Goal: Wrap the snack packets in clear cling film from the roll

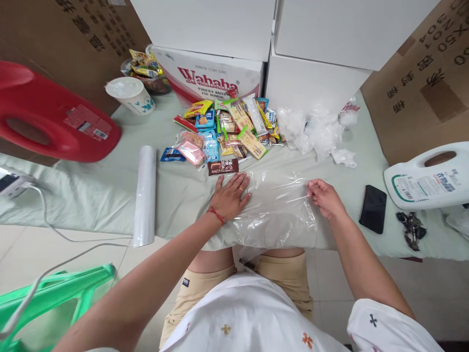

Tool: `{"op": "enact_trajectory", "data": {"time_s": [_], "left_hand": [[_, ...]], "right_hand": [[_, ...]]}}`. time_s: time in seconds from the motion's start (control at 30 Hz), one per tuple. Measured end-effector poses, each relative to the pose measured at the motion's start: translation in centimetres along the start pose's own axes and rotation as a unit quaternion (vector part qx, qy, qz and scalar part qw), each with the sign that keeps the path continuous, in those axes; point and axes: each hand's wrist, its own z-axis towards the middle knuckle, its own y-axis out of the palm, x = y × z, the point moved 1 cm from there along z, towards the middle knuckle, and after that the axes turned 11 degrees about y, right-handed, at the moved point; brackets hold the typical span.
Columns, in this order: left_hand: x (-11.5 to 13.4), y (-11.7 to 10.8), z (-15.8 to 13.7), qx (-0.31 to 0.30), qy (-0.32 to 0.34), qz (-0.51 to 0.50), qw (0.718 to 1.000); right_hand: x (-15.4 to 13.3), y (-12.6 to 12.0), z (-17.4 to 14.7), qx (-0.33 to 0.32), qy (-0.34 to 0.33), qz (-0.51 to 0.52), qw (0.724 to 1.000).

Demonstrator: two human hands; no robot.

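Foremost, one clear plastic bag (274,215), spread along the near edge of the cloth-covered table (179,195). Left hand (229,196): palm down, fingers extended, pressing the bag's left side, clasping nothing. Right hand (324,196): fingertips pinching its right edge. Just beyond, one brown-wrapped bar (223,167). Behind, assorted packaged snacks (240,115), heaped; to their right, crumpled plastic (317,129). Farthest, one Wahaha carton (214,73).

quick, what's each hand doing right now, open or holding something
Left hand: open, palm down at the left edge of the clear plastic film.
Right hand: closed, pinching the film's right edge.
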Motion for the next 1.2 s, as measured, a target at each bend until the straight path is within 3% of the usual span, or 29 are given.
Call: {"op": "enact_trajectory", "data": {"time_s": [0.17,0.27,0.43,0.53,0.6,0.73,0.83,1.07,1.2], "left_hand": [[-0.1,0.1,0.0,-0.005,0.003,0.002,1.0],[-0.1,0.1,-0.1,-0.006,0.005,0.001,1.0],[-0.2,0.1,0.0,-0.003,0.005,-0.004,1.0],[-0.2,0.0,0.0,-0.001,0.004,-0.008,1.0],[-0.2,-0.1,0.0,0.0,0.003,-0.01,1.0],[-0.2,-0.1,0.0,0.002,0.003,-0.015,1.0],[-0.1,0.0,0.0,0.006,0.003,-0.017,1.0],[-0.1,0.0,-0.1,0.002,-0.001,-0.01,1.0],[-0.1,-0.1,-0.1,0.001,0.002,-0.007,1.0]], "right_hand": [[-0.2,-1.8,0.3,-0.009,0.017,-0.116,0.993],[-0.8,-2.3,0.1,-0.02,0.012,-0.114,0.993],[-1.1,-1.7,-1.2,-0.125,0.085,-0.02,0.988],[-0.2,-2.2,-1.9,-0.196,0.124,-0.064,0.971],[0.6,-2.9,-2.2,-0.208,0.137,-0.089,0.964],[1.6,-3.7,-3.0,-0.202,0.119,0.005,0.972],[1.7,-2.8,-3.5,-0.21,0.103,0.121,0.965],[2.5,-0.5,-2.6,-0.194,0.2,0.256,0.926],[2.6,-0.9,-3.0,-0.168,0.138,0.278,0.936]]}}
